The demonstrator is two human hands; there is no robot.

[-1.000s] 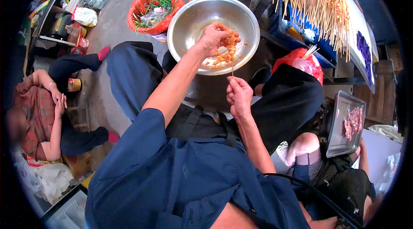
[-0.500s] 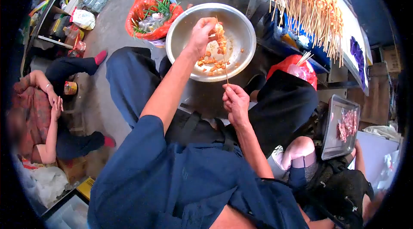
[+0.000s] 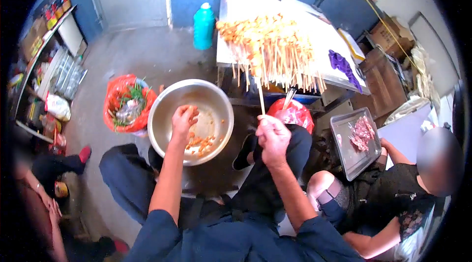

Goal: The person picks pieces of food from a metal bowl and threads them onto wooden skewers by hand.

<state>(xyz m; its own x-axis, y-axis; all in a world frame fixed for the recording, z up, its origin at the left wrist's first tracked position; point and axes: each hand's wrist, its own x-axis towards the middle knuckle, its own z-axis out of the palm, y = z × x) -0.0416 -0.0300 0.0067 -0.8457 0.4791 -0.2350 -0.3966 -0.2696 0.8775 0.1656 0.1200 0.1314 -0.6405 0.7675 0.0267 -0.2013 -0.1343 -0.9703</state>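
My right hand (image 3: 273,136) is closed on the lower end of a wooden skewer (image 3: 261,95). The skewer points up toward the table, its top overlapping the laid-out skewers in view. My left hand (image 3: 184,120) is over the steel bowl (image 3: 156,136), its fingers curled; whether anything small is between them is hidden. Orange pieces of food (image 3: 200,144) lie in the bottom of the bowl. Many loaded skewers (image 3: 275,40) rest in a row on the white table (image 3: 224,11), their sticks hanging past its front edge.
A red bag of greens (image 3: 118,92) stands left of the bowl. A red bag with sticks (image 3: 295,113) is by my right knee. A metal tray of meat (image 3: 344,156) is near a seated person (image 3: 378,188). Another person sits left. Behind stands a teal bottle (image 3: 203,26).
The view has tilted up toward the table. My left hand has left the skewer's food and is over the bowl; my right hand has raised the skewer toward the table.
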